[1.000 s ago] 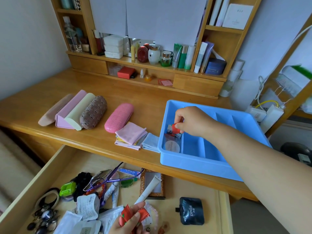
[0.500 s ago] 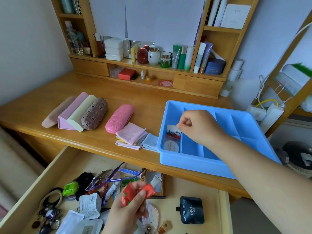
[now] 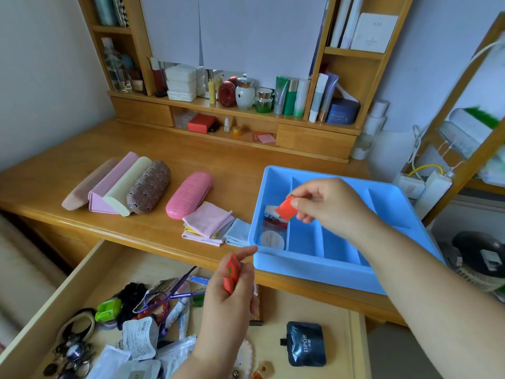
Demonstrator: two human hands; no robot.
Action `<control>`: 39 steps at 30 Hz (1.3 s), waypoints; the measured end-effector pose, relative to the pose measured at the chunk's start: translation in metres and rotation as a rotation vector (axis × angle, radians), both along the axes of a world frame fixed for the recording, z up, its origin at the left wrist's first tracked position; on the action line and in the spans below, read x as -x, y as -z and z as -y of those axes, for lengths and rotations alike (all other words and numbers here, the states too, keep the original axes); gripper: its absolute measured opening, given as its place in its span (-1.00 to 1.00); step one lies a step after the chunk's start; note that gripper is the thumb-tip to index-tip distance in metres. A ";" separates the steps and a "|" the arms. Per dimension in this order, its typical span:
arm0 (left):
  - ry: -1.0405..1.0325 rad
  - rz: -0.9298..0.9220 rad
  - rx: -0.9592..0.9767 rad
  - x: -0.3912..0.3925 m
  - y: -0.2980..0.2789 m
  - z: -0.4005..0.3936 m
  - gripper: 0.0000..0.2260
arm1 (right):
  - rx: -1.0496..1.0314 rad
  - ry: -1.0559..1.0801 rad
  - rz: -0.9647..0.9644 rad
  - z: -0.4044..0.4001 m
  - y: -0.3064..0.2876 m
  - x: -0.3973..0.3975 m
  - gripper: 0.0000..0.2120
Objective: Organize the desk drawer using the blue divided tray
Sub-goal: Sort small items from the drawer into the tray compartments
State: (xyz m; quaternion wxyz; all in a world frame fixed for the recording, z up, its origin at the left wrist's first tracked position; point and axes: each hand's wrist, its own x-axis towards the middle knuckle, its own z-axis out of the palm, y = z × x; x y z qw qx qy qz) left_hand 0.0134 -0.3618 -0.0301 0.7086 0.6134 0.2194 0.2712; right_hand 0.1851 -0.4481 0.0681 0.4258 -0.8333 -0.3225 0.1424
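Both hands pinch red packets, the right hand (image 3: 325, 203) over the blue tray's (image 3: 308, 269) packet-filled left compartment.

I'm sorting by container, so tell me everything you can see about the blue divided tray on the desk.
The blue divided tray looks like matte plastic, rectangular with raised walls and several long narrow compartments. It sits flat on the wooden desk, above the open drawer. Its leftmost compartment holds small packets and a round white item; the others look empty. The right hand holds a red packet over it.
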 end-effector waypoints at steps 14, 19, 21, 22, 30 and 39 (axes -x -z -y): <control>0.091 -0.139 -0.404 -0.012 0.004 -0.022 -0.69 | 0.544 -0.172 0.567 -0.062 0.045 -0.017 -0.90; 0.210 -0.145 -0.219 -0.012 -0.015 -0.024 -0.83 | 0.510 -0.105 0.564 -0.055 0.041 -0.012 -0.94; 0.246 -0.156 -0.219 -0.012 -0.023 -0.028 -0.81 | 0.264 -0.097 0.338 -0.044 0.028 -0.007 -0.93; 0.254 -0.171 -0.233 -0.012 -0.025 -0.029 -0.79 | 0.137 -0.167 0.209 -0.036 0.020 -0.002 -0.95; 0.264 -0.253 -0.524 -0.021 -0.024 -0.025 -0.70 | 0.086 -0.312 0.033 0.000 -0.003 0.017 -0.82; 0.082 -0.201 -0.519 -0.018 -0.015 -0.030 -0.86 | 0.360 -0.042 0.301 -0.028 0.022 -0.027 -0.86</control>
